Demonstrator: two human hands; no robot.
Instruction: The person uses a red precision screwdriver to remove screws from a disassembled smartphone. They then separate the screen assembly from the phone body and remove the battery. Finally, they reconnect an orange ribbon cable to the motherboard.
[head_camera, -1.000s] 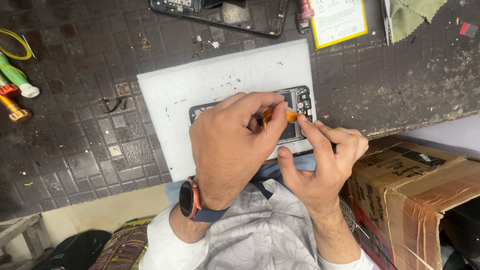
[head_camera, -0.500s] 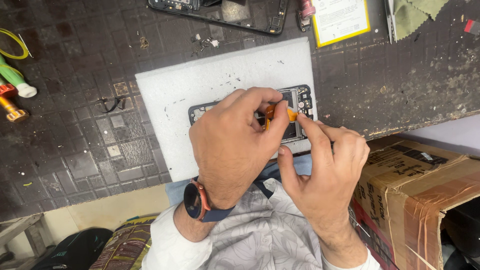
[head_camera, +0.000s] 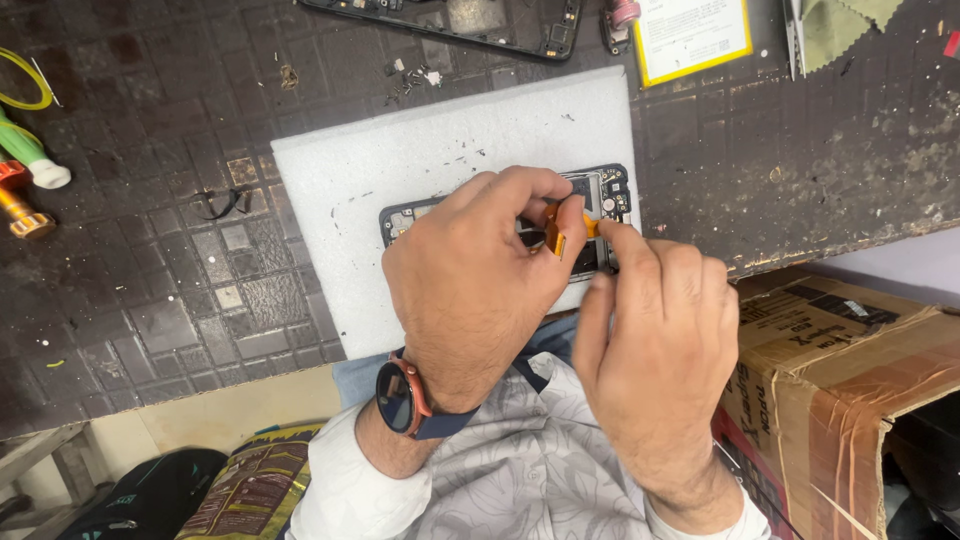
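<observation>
An opened phone body (head_camera: 600, 192) lies on a white foam pad (head_camera: 400, 165) on the dark workbench. My left hand (head_camera: 475, 280), with a watch on its wrist, covers most of the phone and pinches an orange flex ribbon (head_camera: 553, 238) between thumb and fingers. From the right, my right hand (head_camera: 655, 335) meets it, its fingertips on the same orange ribbon over the phone's right end. Most of the phone's inside is hidden under both hands.
Another dismantled phone frame (head_camera: 450, 20) lies at the top edge, a yellow-edged flat battery (head_camera: 692, 30) beside it, a green cloth (head_camera: 840, 25) further right. Tools with green and orange handles (head_camera: 25, 165) sit at left. A taped cardboard box (head_camera: 850, 370) stands at lower right.
My right hand has slid up and left, closer to the left hand. The orange ribbon now stands between both hands' fingertips.
</observation>
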